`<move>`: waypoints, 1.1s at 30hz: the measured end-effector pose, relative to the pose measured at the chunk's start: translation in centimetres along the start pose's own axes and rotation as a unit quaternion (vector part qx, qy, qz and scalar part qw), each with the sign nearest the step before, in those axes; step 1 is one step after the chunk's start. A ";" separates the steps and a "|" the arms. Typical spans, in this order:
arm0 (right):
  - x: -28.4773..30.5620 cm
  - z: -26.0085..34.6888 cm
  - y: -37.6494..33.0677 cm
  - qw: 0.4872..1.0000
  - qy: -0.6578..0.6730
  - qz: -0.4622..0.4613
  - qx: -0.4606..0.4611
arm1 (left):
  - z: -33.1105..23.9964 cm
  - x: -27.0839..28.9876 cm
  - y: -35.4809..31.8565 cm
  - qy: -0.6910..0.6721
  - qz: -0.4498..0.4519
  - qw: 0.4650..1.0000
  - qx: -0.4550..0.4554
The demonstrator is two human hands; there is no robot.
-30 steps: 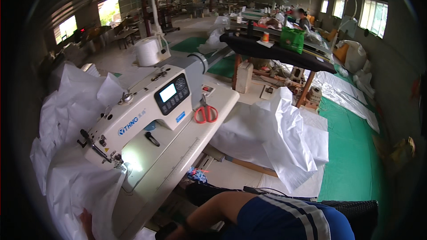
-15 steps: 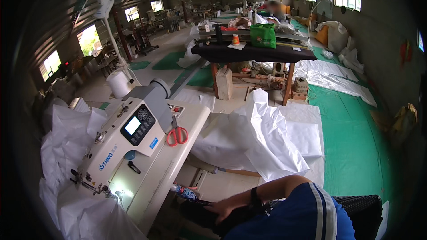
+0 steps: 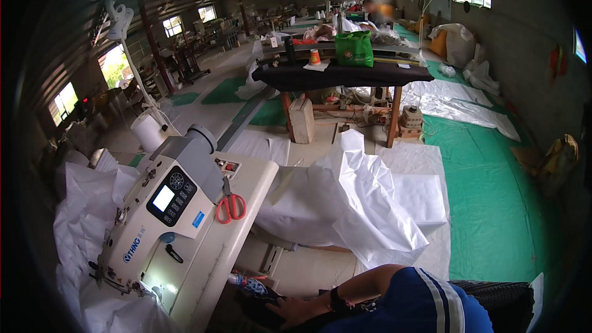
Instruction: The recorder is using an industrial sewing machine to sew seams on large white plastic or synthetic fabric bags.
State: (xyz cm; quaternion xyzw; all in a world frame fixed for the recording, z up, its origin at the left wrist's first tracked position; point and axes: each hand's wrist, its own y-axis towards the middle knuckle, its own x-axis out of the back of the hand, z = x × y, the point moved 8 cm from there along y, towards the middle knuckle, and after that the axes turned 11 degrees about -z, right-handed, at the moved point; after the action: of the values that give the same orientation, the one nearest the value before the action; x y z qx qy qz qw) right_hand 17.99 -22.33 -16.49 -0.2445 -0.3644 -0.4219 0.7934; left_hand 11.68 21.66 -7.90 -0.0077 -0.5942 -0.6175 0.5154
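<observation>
Right hand (image 3: 292,312) lies loosely spread on black fabric (image 3: 255,312) whose long axis points leftward.

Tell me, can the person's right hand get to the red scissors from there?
Probably yes. The red scissors lie uncovered near the edge of the white sewing table, on the right hand's side. The hand looks lower, so it would likely need lifting over that edge.

foreground sewing machine (image 3: 142,225) — one | scissors (image 3: 231,202) — one pair | green bag (image 3: 354,49): one
</observation>
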 end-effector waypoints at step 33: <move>-1.3 -0.2 0.9 0.998 -0.016 -0.061 -0.002 | 0.0 2.7 1.1 -0.071 0.002 0.997 0.042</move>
State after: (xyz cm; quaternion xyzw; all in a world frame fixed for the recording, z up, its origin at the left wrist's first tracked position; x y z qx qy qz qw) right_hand 18.37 -21.36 -17.67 -0.2301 -0.3900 -0.4664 0.7598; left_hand 11.11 20.22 -5.42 -0.0309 -0.6547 -0.5889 0.4729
